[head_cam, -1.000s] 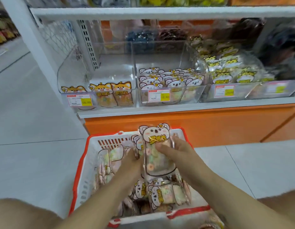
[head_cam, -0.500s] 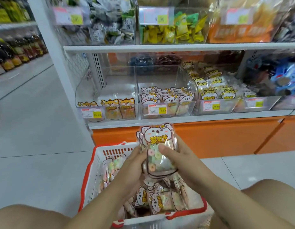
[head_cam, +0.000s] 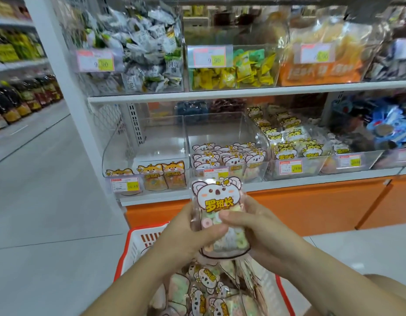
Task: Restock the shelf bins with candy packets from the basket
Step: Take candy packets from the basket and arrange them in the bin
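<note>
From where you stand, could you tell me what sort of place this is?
Most likely a shop's snack aisle: clear shelf bins of candy packets carry price tags, bottles line another shelf, and a red basket holds more.

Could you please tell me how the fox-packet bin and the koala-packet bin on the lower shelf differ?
The fox-packet bin holds only one front row of orange fox packets; the koala-packet bin beside it holds several rows of white koala packets. The fox-packet bin's floor is mostly bare, the koala-packet bin's largely covered. Both are clear, with front price tags.
</note>
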The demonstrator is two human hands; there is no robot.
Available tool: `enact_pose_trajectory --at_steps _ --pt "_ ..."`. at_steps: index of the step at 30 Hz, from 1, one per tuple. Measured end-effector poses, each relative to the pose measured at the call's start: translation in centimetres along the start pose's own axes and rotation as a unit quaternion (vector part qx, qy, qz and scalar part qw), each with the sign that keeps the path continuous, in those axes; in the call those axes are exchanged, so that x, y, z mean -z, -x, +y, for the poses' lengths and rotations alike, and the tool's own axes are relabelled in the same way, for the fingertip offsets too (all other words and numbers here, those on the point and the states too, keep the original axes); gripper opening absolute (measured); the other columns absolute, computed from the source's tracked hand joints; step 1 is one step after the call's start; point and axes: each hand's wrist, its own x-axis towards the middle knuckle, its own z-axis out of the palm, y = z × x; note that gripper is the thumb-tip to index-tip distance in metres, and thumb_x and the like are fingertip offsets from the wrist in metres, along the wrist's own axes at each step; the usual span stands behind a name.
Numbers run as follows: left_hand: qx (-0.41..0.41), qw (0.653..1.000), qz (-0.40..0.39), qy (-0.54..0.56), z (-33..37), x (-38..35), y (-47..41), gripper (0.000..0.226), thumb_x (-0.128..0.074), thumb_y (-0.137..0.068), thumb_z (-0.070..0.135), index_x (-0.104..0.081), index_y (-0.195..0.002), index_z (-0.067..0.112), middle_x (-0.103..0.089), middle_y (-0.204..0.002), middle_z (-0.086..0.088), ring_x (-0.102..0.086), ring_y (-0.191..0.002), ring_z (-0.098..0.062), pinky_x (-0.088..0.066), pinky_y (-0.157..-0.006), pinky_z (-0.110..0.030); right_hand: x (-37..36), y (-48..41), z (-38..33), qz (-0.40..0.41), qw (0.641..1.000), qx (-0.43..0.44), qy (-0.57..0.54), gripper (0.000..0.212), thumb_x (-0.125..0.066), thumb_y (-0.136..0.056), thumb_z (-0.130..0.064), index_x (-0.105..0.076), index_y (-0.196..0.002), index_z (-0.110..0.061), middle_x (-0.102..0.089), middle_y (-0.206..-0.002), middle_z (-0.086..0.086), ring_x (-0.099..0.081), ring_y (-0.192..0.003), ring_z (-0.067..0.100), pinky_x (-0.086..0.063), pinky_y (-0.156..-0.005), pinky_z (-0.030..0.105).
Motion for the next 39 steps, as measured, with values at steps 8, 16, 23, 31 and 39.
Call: enact_pose_trajectory --at_steps 8,16,23,31,39 --pt "-0.043 0.997 -0.026 -0.061 2.4 3.5 -3.9 0.062 -0.086 -0.077 0.015 -0.051 -0.128 0.022 -0.071 -0.117 -0.005 -0.068 -0.104 -0.01 -0.056 -0.086 -0.029 1.4 -3.2 -5.2 -0.045 0.984 0.013 0.174 0.073 -0.084 -0.063 -0.013 -0.05 -0.128 -0.011 -0.07 -0.116 0.012 -0.071 -0.1 0.025 -0.053 -0.098 0.046" --pt "-0.172 0.885 -0.022 -0.432 5.7 4.6 -5.3 0.069 -0.079 -0.071 0.052 -0.034 -0.122 0.057 -0.046 -0.117 0.036 -0.048 -0.114 0.012 -0.047 -0.094 -0.021 1.3 -4.0 -9.4 -0.068 0.733 0.143 0.661 0.074 -0.087 -0.067 -0.051 -0.041 -0.124 -0.041 -0.052 -0.12 -0.023 -0.054 -0.109 -0.006 -0.052 -0.093 0.025" --pt "-0.252 0.836 -0.027 -0.487 6.8 4.5 -5.3 0.097 -0.07 -0.066 0.067 -0.015 -0.145 0.054 -0.039 -0.13 0.034 -0.041 -0.12 0.009 -0.042 -0.101 -0.025 0.6 -3.5 -7.6 -0.054 0.745 0.205 0.632 0.091 -0.09 -0.064 -0.045 -0.034 -0.136 -0.039 -0.062 -0.121 -0.021 -0.061 -0.11 -0.004 -0.054 -0.092 0.024" --pt "-0.323 0.818 0.049 -0.474 7.7 5.6 -10.6 0.106 -0.07 -0.072 0.057 -0.004 -0.155 0.044 -0.05 -0.135 0.013 -0.049 -0.122 -0.009 -0.037 -0.109 -0.034 1.5 -7.5 -8.8 0.04 0.774 0.326 0.541 0.064 -0.087 -0.071 -0.014 -0.047 -0.113 -0.042 -0.069 -0.101 -0.024 -0.066 -0.094 -0.007 -0.052 -0.078 0.013" --pt "-0.259 0.824 0.071 -0.499 8.5 7.9 -18.3 0.11 -0.075 -0.076 0.062 -0.006 -0.158 0.038 -0.03 -0.158 0.012 -0.028 -0.144 -0.008 -0.021 -0.122 -0.039 5.7 -15.2 -10.6 0.112 0.747 0.357 0.549 0.074 -0.088 -0.068 -0.014 -0.042 -0.11 -0.054 -0.063 -0.101 -0.03 -0.062 -0.097 -0.011 -0.051 -0.079 0.012"
